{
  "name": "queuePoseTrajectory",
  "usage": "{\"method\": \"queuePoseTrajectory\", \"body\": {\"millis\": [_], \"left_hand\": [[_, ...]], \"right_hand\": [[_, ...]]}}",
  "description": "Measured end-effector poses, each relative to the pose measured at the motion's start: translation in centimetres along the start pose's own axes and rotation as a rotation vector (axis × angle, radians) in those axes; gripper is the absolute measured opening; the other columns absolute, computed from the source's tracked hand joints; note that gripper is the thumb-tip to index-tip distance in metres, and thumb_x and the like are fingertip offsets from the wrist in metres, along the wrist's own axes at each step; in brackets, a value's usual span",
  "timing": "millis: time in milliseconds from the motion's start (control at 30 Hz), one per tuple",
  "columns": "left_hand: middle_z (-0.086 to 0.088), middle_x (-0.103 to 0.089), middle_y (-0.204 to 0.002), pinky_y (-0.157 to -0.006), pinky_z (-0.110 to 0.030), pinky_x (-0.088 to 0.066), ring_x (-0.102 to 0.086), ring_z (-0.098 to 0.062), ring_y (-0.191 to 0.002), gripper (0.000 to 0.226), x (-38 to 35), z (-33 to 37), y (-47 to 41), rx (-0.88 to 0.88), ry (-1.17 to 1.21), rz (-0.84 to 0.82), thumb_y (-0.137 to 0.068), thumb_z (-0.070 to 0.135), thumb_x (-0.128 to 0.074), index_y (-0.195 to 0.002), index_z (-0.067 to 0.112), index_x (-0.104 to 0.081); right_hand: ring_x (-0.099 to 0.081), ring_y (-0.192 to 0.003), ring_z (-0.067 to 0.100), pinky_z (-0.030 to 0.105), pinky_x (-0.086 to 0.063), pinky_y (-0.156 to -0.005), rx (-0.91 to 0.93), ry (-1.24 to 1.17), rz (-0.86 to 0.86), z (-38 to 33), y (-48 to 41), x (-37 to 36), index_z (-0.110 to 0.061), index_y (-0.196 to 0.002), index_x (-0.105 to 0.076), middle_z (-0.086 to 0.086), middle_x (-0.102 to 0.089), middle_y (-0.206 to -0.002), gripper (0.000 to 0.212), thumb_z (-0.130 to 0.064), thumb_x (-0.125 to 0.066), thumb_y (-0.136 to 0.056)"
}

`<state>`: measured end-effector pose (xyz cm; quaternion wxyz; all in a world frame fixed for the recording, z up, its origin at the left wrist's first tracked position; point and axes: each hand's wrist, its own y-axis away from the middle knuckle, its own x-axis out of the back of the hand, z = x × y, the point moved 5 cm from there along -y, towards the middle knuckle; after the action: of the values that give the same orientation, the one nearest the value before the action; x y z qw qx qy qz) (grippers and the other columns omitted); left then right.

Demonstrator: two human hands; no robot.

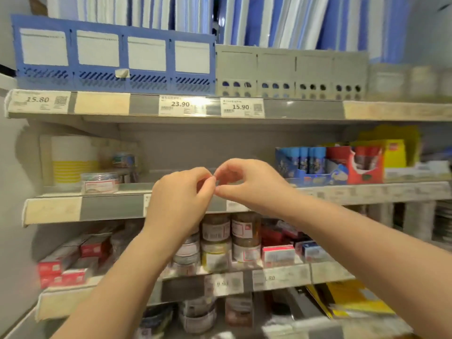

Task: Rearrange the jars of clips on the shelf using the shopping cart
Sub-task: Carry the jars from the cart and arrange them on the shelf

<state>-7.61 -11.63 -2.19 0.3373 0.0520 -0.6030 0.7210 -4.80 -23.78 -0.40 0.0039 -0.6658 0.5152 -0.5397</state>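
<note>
Before the middle shelf [110,206], the left grip [181,194] and right grip [247,182] curl fingertip to fingertip; whether they pinch anything I cannot tell. The stacked jars [216,243] just below look light, hard and slick, probably plastic, so each is best held round its side, under the lid.

blue file rack [123,52] touches grey rack [291,69], red boxes [50,267] below.

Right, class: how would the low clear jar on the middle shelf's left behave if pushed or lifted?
The low clear jar looks squat and wide, so it probably slides rather than tips. Its smooth wall may be slippery. It stands at the front of the shelf, so a push might drop it.
</note>
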Motion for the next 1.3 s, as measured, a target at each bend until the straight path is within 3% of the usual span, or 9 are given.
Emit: {"method": "queuePoseTrajectory", "body": {"millis": [200, 300, 367, 533, 700, 800, 933, 1100, 1300], "left_hand": [[0.002, -0.067, -0.075, -0.069, -0.037, -0.042, -0.058, -0.023, -0.079, 0.032, -1.4, 6.3, 7.4, -0.048, 0.272, -0.122, -0.082, 0.037, -0.038, -0.082, 0.023, -0.066], [0.008, -0.066, -0.079, -0.069, -0.033, -0.039, -0.057, -0.018, -0.082, 0.027, -3.2, 10.0, 11.8, -0.021, 0.417, -0.199, -0.087, 0.035, -0.043, -0.087, 0.025, -0.068], [0.007, -0.068, -0.084, -0.071, -0.034, -0.042, -0.059, -0.020, -0.084, 0.026, -4.7, 12.9, 14.8, -0.031, 0.507, -0.273, -0.084, 0.036, -0.043, -0.087, 0.026, -0.067], [0.007, -0.068, -0.091, -0.077, -0.035, -0.045, -0.059, -0.016, -0.090, 0.014, -7.5, 21.2, 22.6, -0.034, 0.640, -0.474, -0.090, 0.031, -0.053, -0.095, 0.026, -0.066], [0.008, -0.065, -0.083, -0.068, -0.033, -0.043, -0.057, -0.015, -0.078, 0.012, -10.2, 30.0, 29.1, -0.153, 0.694, -0.646, -0.091, 0.026, -0.054, -0.095, 0.022, -0.065], [0.006, -0.067, -0.091, -0.070, -0.034, -0.046, -0.058, -0.014, -0.081, 0.015, -11.9, 35.9, 33.1, -0.210, 0.697, -0.732, -0.091, 0.026, -0.054, -0.099, 0.020, -0.065], [0.005, -0.067, -0.092, -0.072, -0.033, -0.045, -0.060, -0.015, -0.086, 0.017, -14.8, 42.2, 39.1, -0.200, 0.737, -0.874, -0.092, 0.025, -0.053, -0.103, 0.018, -0.063], [0.003, -0.063, -0.091, -0.066, -0.025, -0.032, -0.059, -0.016, -0.088, 0.023, -18.9, 46.4, 45.6, -0.191, 0.673, -1.052, -0.092, 0.025, -0.053, -0.111, 0.015, -0.062], [0.003, -0.063, -0.094, -0.068, -0.026, -0.033, -0.055, -0.016, -0.082, 0.030, -25.7, 47.9, 50.5, -0.142, 0.598, -1.205, -0.092, 0.025, -0.053, -0.120, 0.015, -0.055]], "right_hand": [[-0.063, -0.086, 0.009, 0.032, -0.051, -0.080, -0.259, 0.017, 0.226, 0.4, 12.3, 1.0, -0.023, -0.095, -0.066, -0.008, -0.068, -0.089, 0.015, -0.024, -0.065, -0.080], [-0.057, -0.085, -0.002, 0.018, -0.045, -0.077, -0.391, 0.054, 0.328, 1.0, 19.4, 1.8, -0.029, -0.094, -0.064, -0.018, -0.062, -0.083, 0.011, -0.028, -0.063, -0.083], [-0.055, -0.085, -0.004, 0.017, -0.043, -0.075, -0.481, 0.075, 0.400, 1.4, 24.3, 2.7, -0.034, -0.090, -0.060, -0.020, -0.059, -0.082, 0.008, -0.029, -0.062, -0.085], [-0.057, -0.090, 0.007, 0.036, -0.046, -0.087, -0.742, 0.131, 0.554, 3.3, 36.7, 4.9, -0.035, -0.089, -0.054, -0.018, -0.061, -0.087, 0.008, -0.031, -0.060, -0.085], [-0.057, -0.086, 0.006, 0.040, -0.045, -0.089, -0.945, 0.194, 0.593, 5.7, 47.4, 7.3, -0.039, -0.095, -0.054, -0.026, -0.054, -0.082, 0.012, -0.034, -0.060, -0.087], [-0.060, -0.091, 0.010, 0.040, -0.045, -0.089, -1.047, 0.219, 0.644, 7.5, 54.3, 9.2, -0.029, -0.099, -0.062, -0.018, -0.064, -0.090, 0.013, -0.029, -0.061, -0.086], [-0.059, -0.096, 0.011, 0.029, -0.046, -0.085, -1.254, 0.207, 0.640, 10.4, 63.9, 11.2, -0.024, -0.105, -0.063, -0.010, -0.065, -0.095, 0.019, -0.027, -0.062, -0.087], [-0.055, -0.090, 0.003, 0.017, -0.040, -0.080, -1.441, 0.123, 0.674, 13.2, 73.1, 11.6, -0.020, -0.108, -0.063, -0.010, -0.061, -0.095, 0.023, -0.026, -0.063, -0.087], [-0.057, -0.097, 0.008, 0.024, -0.043, -0.085, -1.626, -0.010, 0.675, 18.4, 79.0, 9.2, -0.022, -0.115, -0.059, -0.010, -0.062, -0.103, 0.027, -0.030, -0.060, -0.089]]}}
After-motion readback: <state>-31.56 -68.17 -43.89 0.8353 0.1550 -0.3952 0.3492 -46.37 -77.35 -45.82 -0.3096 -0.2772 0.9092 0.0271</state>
